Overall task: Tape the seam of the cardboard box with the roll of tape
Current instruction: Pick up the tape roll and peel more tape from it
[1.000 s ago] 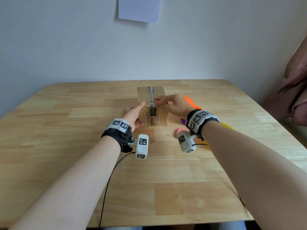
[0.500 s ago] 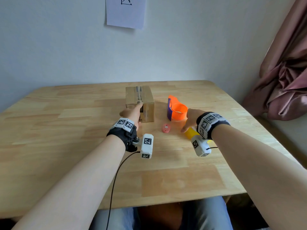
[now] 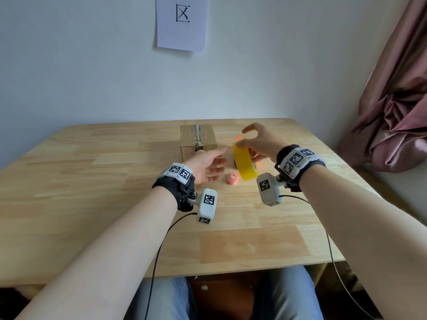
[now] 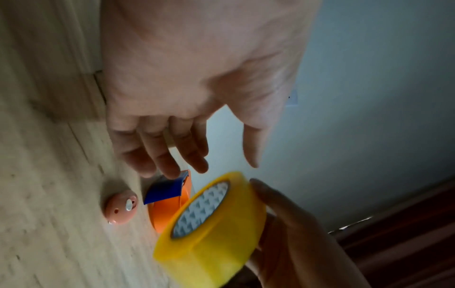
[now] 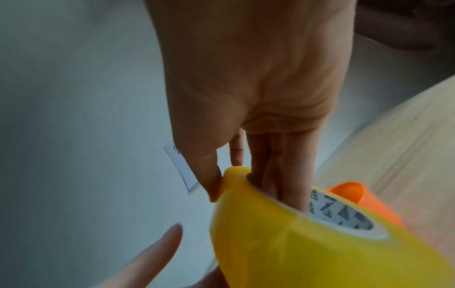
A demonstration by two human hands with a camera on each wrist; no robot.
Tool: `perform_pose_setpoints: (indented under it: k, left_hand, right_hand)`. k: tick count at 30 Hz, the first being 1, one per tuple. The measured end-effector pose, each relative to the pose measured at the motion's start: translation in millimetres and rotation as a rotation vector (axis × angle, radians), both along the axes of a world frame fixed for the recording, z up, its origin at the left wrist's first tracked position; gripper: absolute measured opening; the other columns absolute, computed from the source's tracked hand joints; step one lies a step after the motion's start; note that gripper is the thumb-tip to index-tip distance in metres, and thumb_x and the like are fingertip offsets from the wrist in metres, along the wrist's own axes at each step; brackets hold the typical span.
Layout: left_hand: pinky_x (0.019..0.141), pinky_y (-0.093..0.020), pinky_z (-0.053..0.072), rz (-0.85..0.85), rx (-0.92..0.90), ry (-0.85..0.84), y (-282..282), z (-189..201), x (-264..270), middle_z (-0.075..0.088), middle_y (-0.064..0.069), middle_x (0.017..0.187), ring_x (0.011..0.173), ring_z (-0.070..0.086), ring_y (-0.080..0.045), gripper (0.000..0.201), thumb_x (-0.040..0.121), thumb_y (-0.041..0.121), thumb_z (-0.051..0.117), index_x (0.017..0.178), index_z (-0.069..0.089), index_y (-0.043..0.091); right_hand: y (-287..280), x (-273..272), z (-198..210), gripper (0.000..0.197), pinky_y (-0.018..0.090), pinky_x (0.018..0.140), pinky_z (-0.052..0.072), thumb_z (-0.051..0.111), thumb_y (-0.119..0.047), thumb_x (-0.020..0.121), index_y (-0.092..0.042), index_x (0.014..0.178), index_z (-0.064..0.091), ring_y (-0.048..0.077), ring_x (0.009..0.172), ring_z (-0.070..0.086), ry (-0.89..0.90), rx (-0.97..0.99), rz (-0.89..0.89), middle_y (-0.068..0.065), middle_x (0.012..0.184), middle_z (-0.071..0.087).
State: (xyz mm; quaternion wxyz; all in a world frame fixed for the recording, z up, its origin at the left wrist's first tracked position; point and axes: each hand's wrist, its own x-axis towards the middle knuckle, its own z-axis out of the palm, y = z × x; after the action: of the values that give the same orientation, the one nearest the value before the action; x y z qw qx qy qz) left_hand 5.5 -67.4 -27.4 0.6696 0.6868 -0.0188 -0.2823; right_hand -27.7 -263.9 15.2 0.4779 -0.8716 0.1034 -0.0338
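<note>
Overhead, the right hand [image 3: 258,144] holds the yellow roll of tape [image 3: 244,162] off the wooden table [image 3: 92,192], right of the cardboard box [image 3: 198,140], which carries a strip along its top seam. Beside the roll, the left hand [image 3: 205,166] hovers with loose, empty fingers, above a small pink cap [image 3: 232,179]. From the left wrist, an orange tape dispenser [image 4: 169,204] stands behind the roll. From the right wrist, fingers [image 5: 293,187] reach inside the roll's core, thumb [image 5: 209,175] on its outer face.
</note>
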Motion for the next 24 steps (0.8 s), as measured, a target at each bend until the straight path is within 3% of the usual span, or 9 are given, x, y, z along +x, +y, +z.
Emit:
perform_pose_setpoints:
  k: [2,4,7,10,13,16,18,21,24]
  left_hand:
    - [0.091,-0.043,0.053,-0.021,-0.003,-0.049,0,2,0,0.077,-0.002,0.11,0.1,0.071,-0.026,0.053,0.079,0.053,0.079,0.115,0.072,0.015]
    - [0.095,-0.044,0.054,-0.012,-0.033,-0.112,3,3,0,0.078,-0.007,0.111,0.105,0.072,-0.028,0.049,0.082,0.047,0.079,0.116,0.072,0.012]
    - [0.091,-0.042,0.058,-0.002,-0.052,-0.186,14,-2,-1,0.077,-0.012,0.109,0.101,0.072,-0.029,0.026,0.089,0.026,0.077,0.11,0.074,0.011]
    - [0.097,-0.045,0.056,0.008,0.014,-0.237,26,-11,0,0.075,-0.017,0.116,0.108,0.071,-0.033,0.024,0.087,0.015,0.077,0.111,0.075,0.008]
    - [0.089,-0.042,0.058,0.015,0.009,-0.207,33,-16,0,0.075,-0.017,0.114,0.101,0.071,-0.031,0.022,0.087,0.012,0.077,0.108,0.075,0.008]
    - [0.076,-0.037,0.059,0.038,0.02,-0.187,37,-20,4,0.074,-0.019,0.115,0.09,0.072,-0.027,0.029,0.087,0.013,0.077,0.114,0.073,0.002]
    - [0.07,-0.034,0.059,0.057,0.02,-0.169,37,-23,5,0.074,-0.019,0.116,0.088,0.072,-0.026,0.034,0.087,0.012,0.077,0.118,0.072,0.001]
    - [0.078,-0.039,0.06,0.07,0.007,-0.129,37,-28,10,0.074,-0.02,0.12,0.097,0.072,-0.031,0.036,0.087,0.013,0.078,0.12,0.072,0.001]
    - [0.078,-0.038,0.06,0.087,-0.007,-0.101,36,-28,14,0.074,-0.019,0.118,0.094,0.071,-0.029,0.038,0.087,0.014,0.078,0.122,0.071,0.001]
  right_hand:
    - [14,0,4,0.046,0.05,0.073,0.066,0.078,-0.02,0.092,-0.018,0.132,0.055,0.031,0.081,0.077,-0.028,0.125,0.092,0.02,0.098,0.075]
    - [25,0,2,0.045,0.052,0.077,0.065,0.073,-0.02,0.096,-0.016,0.137,0.055,0.031,0.081,0.077,-0.016,0.168,0.148,0.02,0.099,0.074]
    - [36,-1,-7,0.04,0.049,0.068,0.066,0.068,-0.028,0.099,-0.02,0.137,0.056,0.03,0.07,0.076,0.034,0.106,0.202,0.02,0.088,0.074]
    - [41,4,-16,0.049,0.041,0.059,0.066,0.069,-0.039,0.097,-0.026,0.142,0.055,0.025,0.072,0.076,0.026,-0.106,0.259,0.012,0.101,0.071]
    - [45,8,-21,0.052,0.05,0.066,0.066,0.072,-0.047,0.092,-0.03,0.14,0.061,0.02,0.073,0.077,-0.008,-0.216,0.286,0.002,0.118,0.068]
    - [48,9,-23,0.04,0.056,0.069,0.064,0.076,-0.047,0.089,-0.031,0.125,0.07,0.023,0.066,0.078,-0.057,-0.265,0.29,-0.004,0.122,0.067]
    - [50,9,-23,0.031,0.047,0.062,0.062,0.077,-0.041,0.09,-0.029,0.118,0.075,0.024,0.063,0.077,-0.084,-0.285,0.29,-0.008,0.119,0.066]
    - [49,11,-29,0.023,0.022,0.047,0.054,0.078,-0.03,0.091,-0.021,0.113,0.078,0.014,0.063,0.073,-0.111,-0.282,0.301,-0.008,0.113,0.066]
    - [47,14,-34,0.012,0.016,0.046,0.052,0.078,-0.021,0.091,-0.018,0.103,0.078,0.008,0.07,0.069,-0.132,-0.243,0.32,0.0,0.117,0.067]
